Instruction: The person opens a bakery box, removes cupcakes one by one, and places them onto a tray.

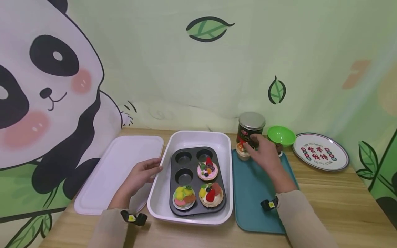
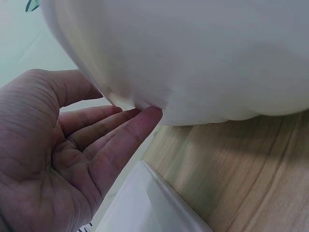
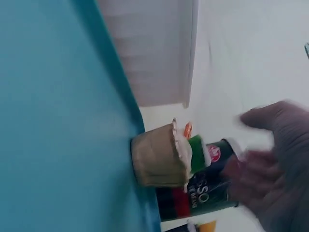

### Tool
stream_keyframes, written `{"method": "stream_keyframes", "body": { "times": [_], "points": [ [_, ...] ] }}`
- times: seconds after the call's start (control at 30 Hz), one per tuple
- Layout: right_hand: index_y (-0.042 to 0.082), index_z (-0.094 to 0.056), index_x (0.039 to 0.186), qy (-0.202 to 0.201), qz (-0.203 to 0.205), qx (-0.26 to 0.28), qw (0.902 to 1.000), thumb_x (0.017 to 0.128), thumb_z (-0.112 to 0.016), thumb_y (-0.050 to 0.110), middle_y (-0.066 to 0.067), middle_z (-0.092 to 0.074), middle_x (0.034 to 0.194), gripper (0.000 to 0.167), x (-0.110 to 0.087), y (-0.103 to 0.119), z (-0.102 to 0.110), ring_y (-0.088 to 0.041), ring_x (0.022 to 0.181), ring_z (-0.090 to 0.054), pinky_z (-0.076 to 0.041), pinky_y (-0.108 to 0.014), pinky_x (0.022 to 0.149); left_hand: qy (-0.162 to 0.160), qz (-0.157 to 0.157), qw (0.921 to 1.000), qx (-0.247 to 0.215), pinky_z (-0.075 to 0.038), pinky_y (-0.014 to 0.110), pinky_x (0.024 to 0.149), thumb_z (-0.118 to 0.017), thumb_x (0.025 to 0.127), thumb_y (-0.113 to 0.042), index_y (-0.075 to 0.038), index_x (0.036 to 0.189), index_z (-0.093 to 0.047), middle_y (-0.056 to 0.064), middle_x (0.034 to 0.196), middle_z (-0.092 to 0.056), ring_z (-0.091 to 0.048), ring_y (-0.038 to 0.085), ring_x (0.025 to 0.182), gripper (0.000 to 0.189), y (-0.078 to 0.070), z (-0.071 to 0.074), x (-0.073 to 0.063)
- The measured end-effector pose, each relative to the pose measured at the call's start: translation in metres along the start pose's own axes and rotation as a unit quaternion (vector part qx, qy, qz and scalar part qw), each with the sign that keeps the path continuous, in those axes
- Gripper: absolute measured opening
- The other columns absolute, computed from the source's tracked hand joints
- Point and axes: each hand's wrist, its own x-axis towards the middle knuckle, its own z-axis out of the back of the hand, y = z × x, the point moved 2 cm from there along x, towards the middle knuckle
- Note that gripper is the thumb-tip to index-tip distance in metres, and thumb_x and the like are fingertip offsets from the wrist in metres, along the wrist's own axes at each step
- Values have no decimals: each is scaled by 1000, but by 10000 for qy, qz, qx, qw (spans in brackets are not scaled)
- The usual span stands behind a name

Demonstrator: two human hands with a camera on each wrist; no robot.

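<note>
My left hand (image 1: 143, 175) grips the left rim of a white tub (image 1: 161, 206), one digit over the edge and other fingertips against the outer wall (image 2: 203, 63). Inside the tub lies a dark muffin tin (image 1: 198, 210); three of its cups hold fruit-topped cupcakes, one of them pink-creamed (image 1: 207, 171). Over the far end of the teal tray (image 1: 257, 203) is my right hand (image 1: 267, 155), its fingers loosely bent and blurred in the right wrist view. Beside its fingertips, apart from them there, stands a cupcake (image 3: 159, 157) in a tan case.
An espresso tin (image 1: 252, 122) with a silver lid stands behind the tray. To its right are a green bowl (image 1: 281, 135) and a white plate (image 1: 321, 163) with red lettering. Partly hidden by my right hand is a dark-topped item (image 1: 279, 148). A white board (image 1: 114, 172) lies left of the tub.
</note>
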Motion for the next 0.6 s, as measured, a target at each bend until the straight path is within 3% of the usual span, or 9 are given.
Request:
{"method": "stream_keyframes", "body": {
  "times": [0.1, 0.2, 0.4, 0.6],
  "points": [
    [2, -60, 130, -138, 816, 551, 9950, 94, -73, 28, -18, -67, 125, 46, 0, 19, 1, -36, 116, -63, -51, -54, 96, -37, 23, 10000, -6, -60, 43, 85, -66, 97, -30, -8, 144, -54, 17, 137, -61, -62, 33, 120, 54, -1, 0, 0],
    [6, -59, 133, 603, 1267, 901, 9860, 92, -75, 30, -12, -68, 126, 50, 0, 39, -4, -34, 117, -64, -52, -53, 97, -35, 20, 10000, -14, -59, 44, 85, -67, 97, -31, -8, 144, -54, 17, 137, -61, -63, 32, 120, 54, -1, -1, 0],
    [14, -54, 141, 2392, 1551, 524, 9571, 88, -74, 50, -5, -62, 136, 67, 2, 64, -35, -27, 130, -56, -49, -54, 102, -81, -24, 10000, -51, -60, 44, 84, -68, 96, -30, -8, 143, -55, 16, 135, -62, -63, 32, 119, 53, -1, -1, 2],
    [9, -55, 141, 3239, 1539, 182, 9333, 83, -77, 54, -4, -64, 132, 76, 4, 73, -59, -24, 126, -58, -48, -47, 104, -65, -37, 9999, -74, -60, 44, 83, -67, 96, -29, -8, 143, -55, 17, 136, -62, -63, 32, 119, 53, 0, 0, 1]
  ]
}}
